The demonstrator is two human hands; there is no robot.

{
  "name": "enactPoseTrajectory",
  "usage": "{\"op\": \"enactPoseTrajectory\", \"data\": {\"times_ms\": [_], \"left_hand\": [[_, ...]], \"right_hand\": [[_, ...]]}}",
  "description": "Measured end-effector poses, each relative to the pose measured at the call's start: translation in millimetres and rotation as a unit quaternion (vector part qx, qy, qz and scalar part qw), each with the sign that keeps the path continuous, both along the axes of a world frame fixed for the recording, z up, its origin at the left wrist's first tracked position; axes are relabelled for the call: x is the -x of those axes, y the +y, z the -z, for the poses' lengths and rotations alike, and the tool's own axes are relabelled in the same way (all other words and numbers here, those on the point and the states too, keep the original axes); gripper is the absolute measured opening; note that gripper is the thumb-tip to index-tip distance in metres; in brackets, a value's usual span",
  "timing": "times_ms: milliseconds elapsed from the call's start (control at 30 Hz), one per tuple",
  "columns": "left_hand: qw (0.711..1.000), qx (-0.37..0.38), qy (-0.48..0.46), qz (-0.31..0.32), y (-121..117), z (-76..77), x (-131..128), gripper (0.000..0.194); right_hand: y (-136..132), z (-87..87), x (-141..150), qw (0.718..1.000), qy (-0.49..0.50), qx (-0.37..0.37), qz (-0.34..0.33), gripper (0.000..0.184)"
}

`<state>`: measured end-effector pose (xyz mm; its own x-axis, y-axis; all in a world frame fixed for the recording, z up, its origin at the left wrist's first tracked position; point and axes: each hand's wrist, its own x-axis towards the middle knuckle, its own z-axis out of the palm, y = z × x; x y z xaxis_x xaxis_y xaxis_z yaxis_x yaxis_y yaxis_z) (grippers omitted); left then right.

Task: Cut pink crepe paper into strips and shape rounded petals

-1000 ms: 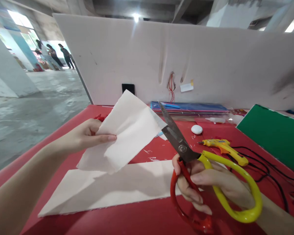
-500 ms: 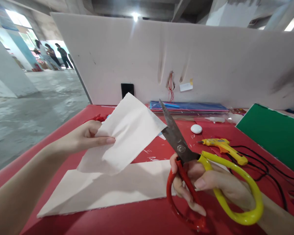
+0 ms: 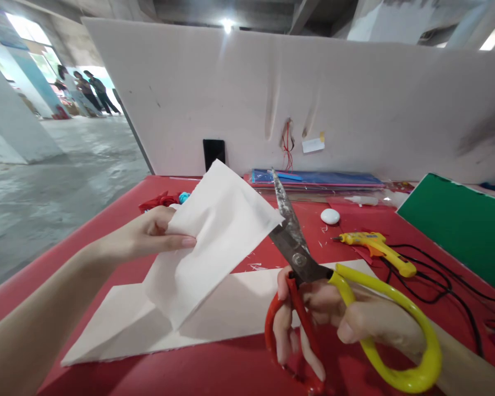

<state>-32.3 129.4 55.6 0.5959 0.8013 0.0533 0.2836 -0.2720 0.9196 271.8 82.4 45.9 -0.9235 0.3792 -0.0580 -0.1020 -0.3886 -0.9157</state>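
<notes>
My left hand (image 3: 165, 234) pinches a white sheet (image 3: 218, 225), paper or thin cloth, by its left side and holds it tilted above the table. In my right hand (image 3: 355, 313) is a pair of scissors (image 3: 299, 258) with one red and one yellow handle loop; fingers pass through both loops. The blades stand apart, and the sheet's right corner lies between them near the pivot. Below, a long pale strip (image 3: 119, 335) of similar material lies flat on the red table (image 3: 169, 377), partly hidden by the sheet and my right hand.
Right of the scissors lie a yellow glue gun (image 3: 379, 250) with a black cord and a white oval object (image 3: 330, 216). A green board (image 3: 462, 231) leans at the right. Behind stands a tall white panel (image 3: 206, 93) with a black phone-like object (image 3: 213, 154) against it.
The scissors' handles have spread wider and the blades have turned, with the pivot shifting slightly left and down. The sheet has tilted, its lower edge dropping toward the strip.
</notes>
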Motion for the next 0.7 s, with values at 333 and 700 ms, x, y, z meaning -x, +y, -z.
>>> {"op": "enactPoseTrajectory", "data": {"times_ms": [333, 700], "left_hand": [[0.999, -0.046, 0.023, 0.005, 2, -0.4, -3, 0.014], [0.998, 0.034, 0.005, -0.043, -6, -2.7, -5, 0.012]], "right_hand": [[-9, 5.4, 5, 0.996, 0.015, -0.007, 0.089, 0.019], [-13, 4.4, 7, 0.987, -0.079, 0.027, 0.136, 0.027]]}}
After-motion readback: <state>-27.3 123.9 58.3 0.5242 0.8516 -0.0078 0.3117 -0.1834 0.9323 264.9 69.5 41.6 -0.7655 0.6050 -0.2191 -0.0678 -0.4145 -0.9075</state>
